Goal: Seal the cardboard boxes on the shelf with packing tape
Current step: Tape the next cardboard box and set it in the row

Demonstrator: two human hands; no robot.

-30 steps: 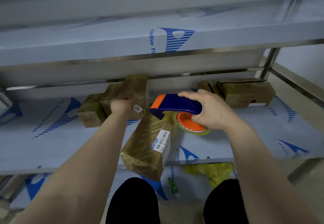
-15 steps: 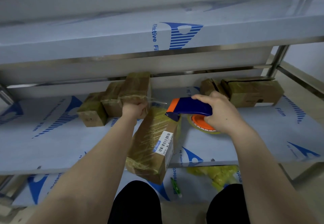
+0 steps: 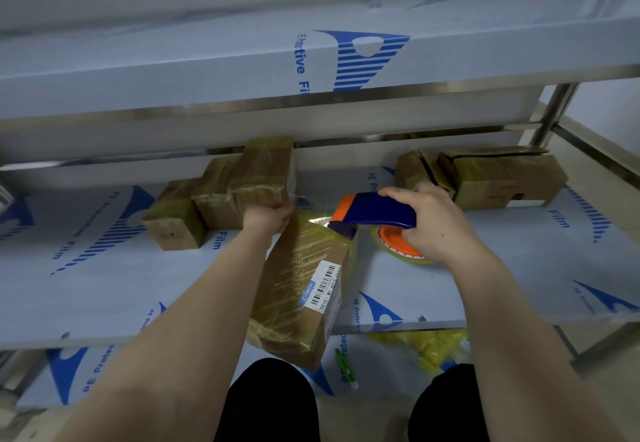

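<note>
A long cardboard box (image 3: 298,289) with a barcode label lies on the film-covered shelf (image 3: 104,285), its near end hanging over the front edge. My left hand (image 3: 266,214) grips the box's far end, fingers curled over it. My right hand (image 3: 433,223) holds a blue and orange tape dispenser (image 3: 372,214) by the handle, its nose at the box's far right corner. A strip of clear tape (image 3: 313,204) stretches from the dispenser towards my left hand. The orange roll (image 3: 394,244) sits under my right hand.
Three taped boxes (image 3: 221,195) cluster at the back left of the shelf, and two more boxes (image 3: 485,178) stand at the back right. An upper shelf (image 3: 311,71) overhangs closely. Yellow wrapping (image 3: 426,348) and a green pen (image 3: 344,367) lie on the lower shelf. My knees are below.
My right hand has drawn the dispenser to the right, away from my left hand, pulling out a strip of tape. My left hand shifted from the rear box to the long box's far end.
</note>
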